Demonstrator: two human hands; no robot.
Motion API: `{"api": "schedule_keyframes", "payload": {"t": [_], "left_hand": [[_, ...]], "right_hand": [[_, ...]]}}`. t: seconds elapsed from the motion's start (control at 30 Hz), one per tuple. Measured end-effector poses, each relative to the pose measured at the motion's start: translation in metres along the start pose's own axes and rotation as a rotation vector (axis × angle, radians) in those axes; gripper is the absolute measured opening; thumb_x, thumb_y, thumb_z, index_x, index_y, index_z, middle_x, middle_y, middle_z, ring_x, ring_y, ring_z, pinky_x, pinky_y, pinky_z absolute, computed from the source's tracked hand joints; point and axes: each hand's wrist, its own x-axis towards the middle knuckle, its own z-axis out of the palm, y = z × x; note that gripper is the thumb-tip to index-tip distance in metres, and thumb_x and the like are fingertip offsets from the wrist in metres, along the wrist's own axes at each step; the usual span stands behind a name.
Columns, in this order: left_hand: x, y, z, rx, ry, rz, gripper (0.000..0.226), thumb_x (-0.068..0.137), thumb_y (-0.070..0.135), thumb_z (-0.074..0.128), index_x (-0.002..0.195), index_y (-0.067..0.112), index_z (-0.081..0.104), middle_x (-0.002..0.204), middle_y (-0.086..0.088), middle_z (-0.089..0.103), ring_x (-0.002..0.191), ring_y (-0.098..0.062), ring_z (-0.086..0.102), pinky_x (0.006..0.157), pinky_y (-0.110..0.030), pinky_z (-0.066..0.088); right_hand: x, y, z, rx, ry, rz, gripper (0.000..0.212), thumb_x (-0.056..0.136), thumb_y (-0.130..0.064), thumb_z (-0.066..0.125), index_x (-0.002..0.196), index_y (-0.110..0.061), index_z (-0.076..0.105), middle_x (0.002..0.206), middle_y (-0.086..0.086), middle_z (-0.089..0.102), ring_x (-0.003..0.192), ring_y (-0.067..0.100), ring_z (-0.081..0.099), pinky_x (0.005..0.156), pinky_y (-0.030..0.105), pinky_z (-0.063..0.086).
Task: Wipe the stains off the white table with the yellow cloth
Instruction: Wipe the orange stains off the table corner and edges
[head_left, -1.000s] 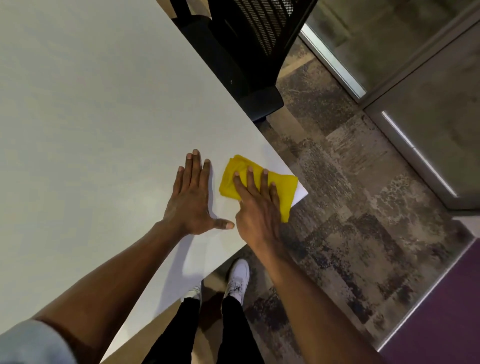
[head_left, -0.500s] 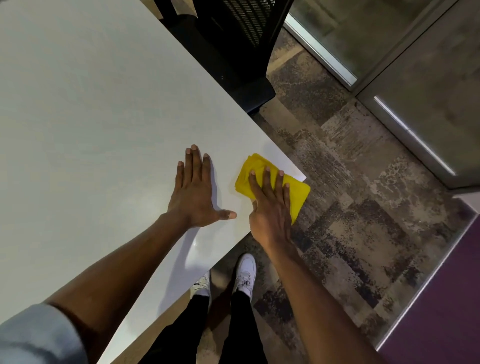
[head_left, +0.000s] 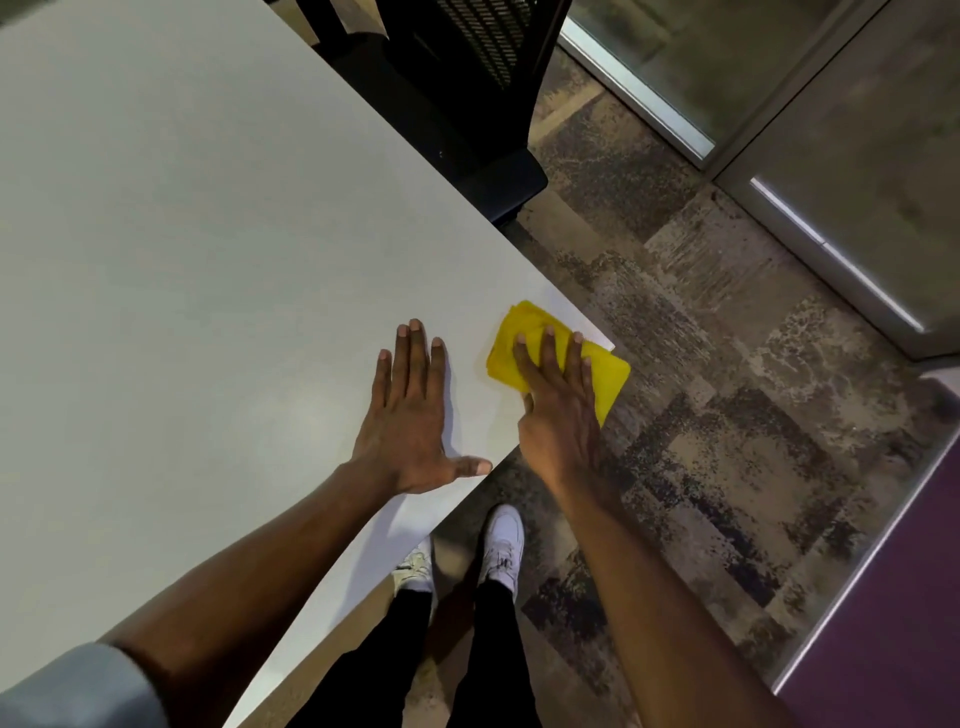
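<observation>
The folded yellow cloth (head_left: 511, 338) lies at the near right corner of the white table (head_left: 208, 234), with its right part hanging past the table's edge. My right hand (head_left: 558, 410) lies flat on top of the cloth, fingers stretched out and pressing it down. My left hand (head_left: 413, 415) rests flat on the bare tabletop just left of the cloth, fingers together and thumb spread toward the table's edge. I see no clear stain on the white surface.
A black mesh office chair (head_left: 467, 78) stands against the table's right edge at the back. Patterned carpet (head_left: 701, 415) covers the floor to the right. A glass partition with metal frame (head_left: 779, 208) runs at the far right. My white shoes (head_left: 501, 540) stand below the table corner.
My right hand has slid the yellow cloth toward the table's corner, so more of it overhangs the edge. My left hand has stayed flat in place.
</observation>
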Motion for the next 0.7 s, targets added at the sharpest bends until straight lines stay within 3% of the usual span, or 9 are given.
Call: {"api": "schedule_keyframes", "payload": {"t": [0.1,0.2,0.33,0.47,0.7], "left_hand": [[-0.002,0.009,-0.002,-0.058,0.036,0.023,0.161,0.065,0.109,0.037,0.166,-0.001,-0.022,0.171,-0.025,-0.037,0.162,-0.04,-0.035,0.135,-0.056,-0.013],[-0.001,0.021,0.001,-0.016,0.019,0.086,0.158,0.07,0.105,0.047,0.167,0.001,-0.022,0.172,-0.025,-0.037,0.162,-0.042,-0.033,0.135,-0.059,-0.008],[0.001,0.031,0.004,0.025,-0.012,0.063,0.157,0.073,0.102,0.049,0.164,0.001,-0.029,0.169,-0.025,-0.043,0.16,-0.044,-0.037,0.134,-0.061,-0.008],[0.002,0.025,0.004,0.027,-0.021,0.069,0.156,0.073,0.102,0.05,0.164,0.004,-0.03,0.17,-0.021,-0.043,0.161,-0.039,-0.037,0.135,-0.058,-0.006],[0.005,0.026,0.008,0.0,-0.03,0.07,0.158,0.072,0.101,0.053,0.164,0.005,-0.031,0.169,-0.02,-0.045,0.16,-0.039,-0.039,0.135,-0.06,-0.006]], "right_hand": [[-0.04,0.011,0.005,0.068,-0.029,-0.102,0.083,0.096,-0.001,0.054,0.165,-0.031,0.017,0.175,0.002,0.002,0.161,0.033,-0.012,0.132,0.052,0.006],[-0.071,0.022,0.004,0.104,-0.038,-0.071,0.089,0.091,0.004,0.052,0.164,-0.034,0.018,0.175,-0.004,0.002,0.162,0.029,-0.013,0.133,0.05,0.006],[-0.054,0.024,-0.006,0.105,0.014,0.017,0.086,0.089,0.007,0.051,0.164,-0.025,0.024,0.174,0.005,0.01,0.161,0.036,-0.008,0.132,0.051,0.012],[-0.011,0.023,-0.011,0.041,0.043,0.066,0.079,0.096,0.002,0.048,0.165,-0.019,0.018,0.174,0.012,0.006,0.161,0.038,-0.01,0.132,0.049,0.006],[-0.046,0.049,-0.012,0.035,-0.047,-0.201,0.096,0.079,0.007,0.051,0.165,-0.024,0.02,0.175,0.007,0.004,0.161,0.034,-0.009,0.133,0.05,0.007]]}}
